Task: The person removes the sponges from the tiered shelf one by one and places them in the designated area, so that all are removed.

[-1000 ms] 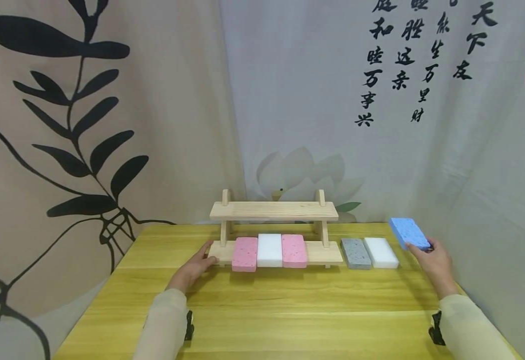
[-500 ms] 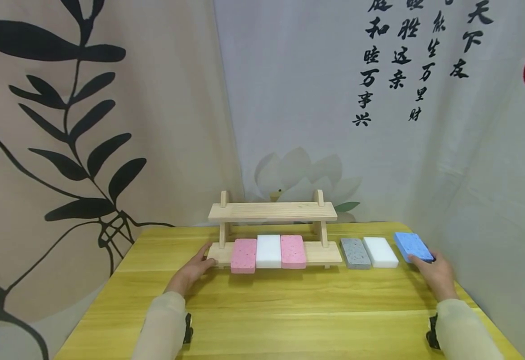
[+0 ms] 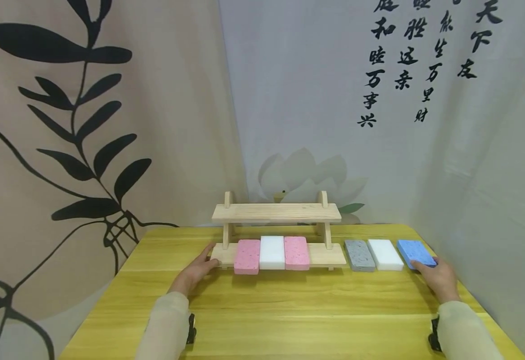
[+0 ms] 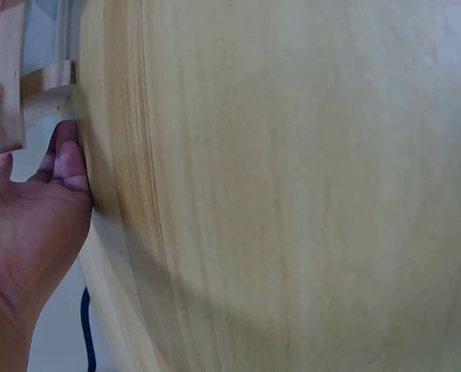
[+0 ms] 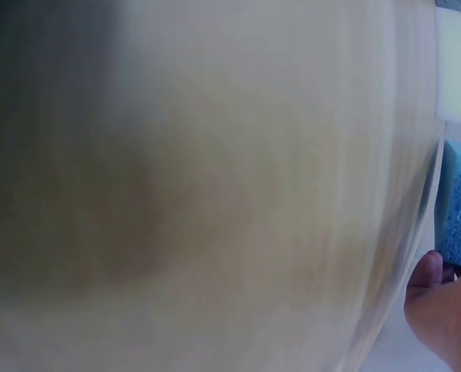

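Note:
At the right of the table, my right hand holds a blue sponge by its near right end, and the sponge lies by the table surface. The right wrist view shows the thumb against the end of this blue sponge. My left hand grips the left end of the lower board of a two-tier wooden shelf, thumb at the front. In the left wrist view some fingers of that left hand curl near the table beside the board end.
Two pink sponges flank a white sponge on the lower board, overhanging its front. A grey sponge and another white sponge lie between shelf and blue sponge. A printed curtain hangs behind the table.
My right hand has lowered the blue sponge from above the table to beside the white sponge, lying flatter now. The left hand stays at the shelf end. The head view shifts slightly.

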